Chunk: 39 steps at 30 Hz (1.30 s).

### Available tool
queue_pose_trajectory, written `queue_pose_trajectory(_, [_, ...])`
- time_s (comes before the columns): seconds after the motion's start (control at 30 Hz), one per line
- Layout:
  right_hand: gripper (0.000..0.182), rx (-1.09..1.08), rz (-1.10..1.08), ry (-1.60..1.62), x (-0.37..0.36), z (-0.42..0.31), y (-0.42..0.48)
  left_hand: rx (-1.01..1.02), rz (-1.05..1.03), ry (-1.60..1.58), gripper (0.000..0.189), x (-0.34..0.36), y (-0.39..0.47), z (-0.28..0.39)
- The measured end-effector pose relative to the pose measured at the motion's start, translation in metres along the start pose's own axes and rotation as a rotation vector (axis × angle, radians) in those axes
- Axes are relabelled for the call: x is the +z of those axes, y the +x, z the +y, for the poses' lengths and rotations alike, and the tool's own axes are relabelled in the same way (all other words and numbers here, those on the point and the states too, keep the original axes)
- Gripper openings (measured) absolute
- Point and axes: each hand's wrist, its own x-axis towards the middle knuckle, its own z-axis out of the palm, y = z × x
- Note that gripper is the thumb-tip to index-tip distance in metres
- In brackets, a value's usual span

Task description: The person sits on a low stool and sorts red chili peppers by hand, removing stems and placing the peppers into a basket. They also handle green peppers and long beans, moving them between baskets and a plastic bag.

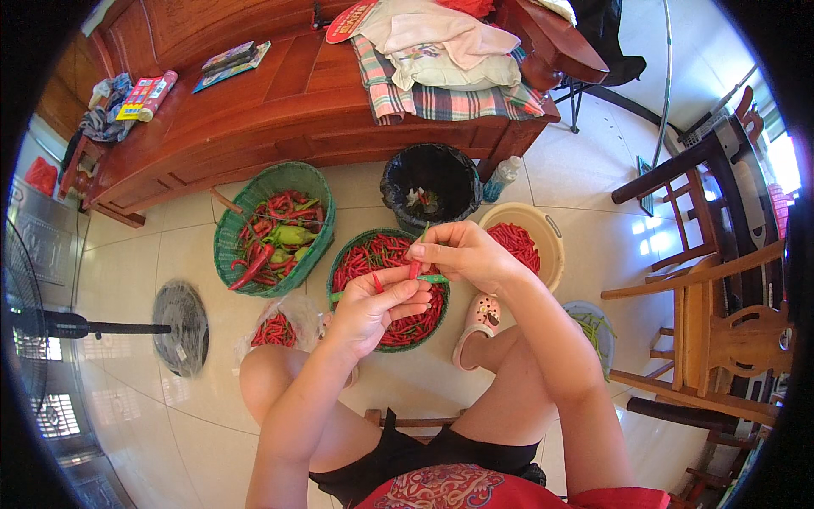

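Observation:
Both hands meet above a round green basket (356,264) heaped with red chili peppers. My left hand (385,305) holds a red chili pepper (378,282) between its fingers. With finger and thumb, my right hand (458,251) pinches the green stem end of another red chili (414,270), whose lower end meets my left fingertips. Behind the hands stands a bin lined with a black bag (432,181), with scraps in it. A cream plastic basin (552,238) at the right holds red chilies. More chilies lie in a clear plastic bag (305,318) by my left knee.
A green woven basket (324,235) with red chilies and green vegetables stands at left. Beyond are a wooden bench (254,121) and a plastic bottle (502,178). A bowl of green beans (591,331) and wooden chairs (693,324) are at right, a standing fan (127,327) at left.

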Motion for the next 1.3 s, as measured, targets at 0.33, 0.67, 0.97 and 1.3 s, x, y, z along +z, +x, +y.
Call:
queue_pose_trajectory(0.33, [0.022, 0.006, 0.004, -0.07, 0.006, 0.001, 0.003, -0.047, -0.049, 0.011, 0.034, -0.001, 0.001, 0.002])
queue_pose_trajectory(0.67, [0.019, 0.001, 0.106, 0.171, 0.019, -0.001, 0.004, -0.051, -0.115, -0.32, 0.077, -0.003, 0.007, 0.005])
queue_pose_trajectory(0.97, [0.017, -0.244, 0.086, -0.45, 0.032, 0.023, 0.005, -0.007, -0.086, -0.382, 0.07, 0.005, 0.008, 0.0])
queue_pose_trajectory(1.3, [0.02, -0.228, 0.055, -0.538, -0.049, 0.002, -0.002, -0.022, 0.078, -0.249, 0.068, 0.0, 0.01, 0.0])
